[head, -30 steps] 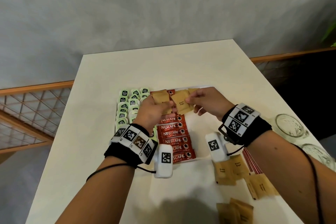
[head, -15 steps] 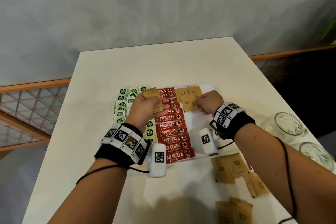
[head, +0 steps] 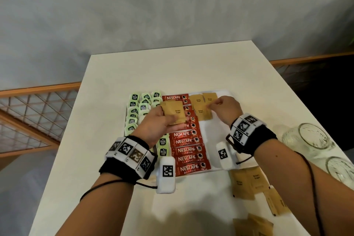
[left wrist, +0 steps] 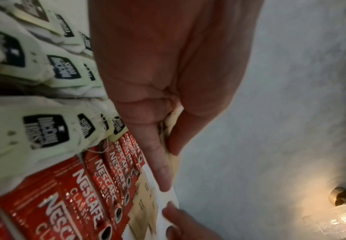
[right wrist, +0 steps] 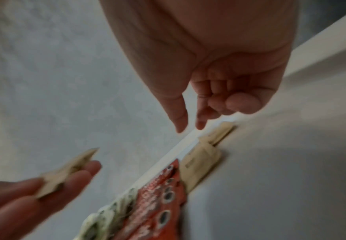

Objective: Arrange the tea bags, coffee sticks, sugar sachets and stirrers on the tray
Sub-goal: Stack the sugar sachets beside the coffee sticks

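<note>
Holding a small stack of flat brown paper sugar sachets over the red coffee sticks, my left hand pinches them, long axis running away from me. My right hand, thumb and forefinger slightly apart and gripping nothing, hovers over brown sachets laid at the white tray's far right. Coffee sticks lie crosswise; green tea bags fill the left columns.

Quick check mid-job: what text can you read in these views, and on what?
"NESCAFE CLASSIC": red coffee sticks on the tray.
"Brown Sugar": brown sugar sachets on the tray, and loose ones on the table.
"McCoy": green tea bag tags; smaller print unreadable.
Square coded markers, no words: wristbands.
</note>
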{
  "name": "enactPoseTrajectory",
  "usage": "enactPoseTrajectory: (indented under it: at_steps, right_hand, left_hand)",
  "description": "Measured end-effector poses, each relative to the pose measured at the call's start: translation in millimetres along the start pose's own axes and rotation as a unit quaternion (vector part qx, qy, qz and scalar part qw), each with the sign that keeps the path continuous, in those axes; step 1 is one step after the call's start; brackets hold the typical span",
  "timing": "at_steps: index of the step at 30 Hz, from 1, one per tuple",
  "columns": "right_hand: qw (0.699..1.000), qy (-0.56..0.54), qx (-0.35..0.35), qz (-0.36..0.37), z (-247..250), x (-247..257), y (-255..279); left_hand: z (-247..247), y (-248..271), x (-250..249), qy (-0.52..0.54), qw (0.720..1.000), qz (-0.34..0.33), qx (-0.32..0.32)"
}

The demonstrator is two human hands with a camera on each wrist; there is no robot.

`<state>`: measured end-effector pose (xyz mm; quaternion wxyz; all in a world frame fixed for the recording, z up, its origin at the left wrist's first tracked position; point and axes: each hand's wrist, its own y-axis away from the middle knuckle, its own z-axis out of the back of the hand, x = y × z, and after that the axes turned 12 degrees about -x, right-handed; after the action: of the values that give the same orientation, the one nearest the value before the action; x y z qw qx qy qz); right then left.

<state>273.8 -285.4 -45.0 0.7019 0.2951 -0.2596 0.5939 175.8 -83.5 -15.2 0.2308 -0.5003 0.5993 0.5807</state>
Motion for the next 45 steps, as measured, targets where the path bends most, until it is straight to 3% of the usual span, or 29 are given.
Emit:
enactPoseTrajectory:
  at_steps: [2,5,13,20,23,26,30,33,40,45]
  right_hand:
    - [0.997,-0.079,-0.004,0.021,2,7,11]
    - [0.983,-0.173,0.057,0.015,5,20,32]
    - [0.968,-0.226,0.107,0.022,13,21,48]
    - [0.97,-0.191,0.145,0.04,19,22,46]
    - [0.98,-0.197,0.04,0.014,25,14,21]
    - [0.99,-0.13,-0.052,-0.034,32,-7,-9]
    - [0.999,-0.022,-0.005,-0.045,29,-25,-17]
    - [0.998,-0.018,0.028,-0.058,26,-23,-14]
    - [0.998,0.003,0.018,-0.067,20,-19,-16]
    - [0.998,0.012,0.02,-0.06,22,-18,-12]
  left_hand:
    - [0,2,4,-0.004,1.0,0.014,0.003]
    - [-2,2,10,-0.023,1.0,0.019,0.003]
    - [-16,5,12,-0.044,0.999,0.0,0.001]
    - [-24,11,6,-0.062,0.997,-0.041,0.0]
    - [-24,9,2,-0.057,0.997,-0.039,-0.021]
    - [-21,7,-3,-0.032,0.998,-0.021,-0.053]
    - [-17,6,-7,-0.002,0.998,-0.006,-0.062]
    - [-15,4,-5,-0.006,0.998,-0.007,-0.064]
    - [-13,1,1,-0.001,0.998,-0.004,-0.07]
    - [-10,5,4,0.004,0.999,-0.005,-0.033]
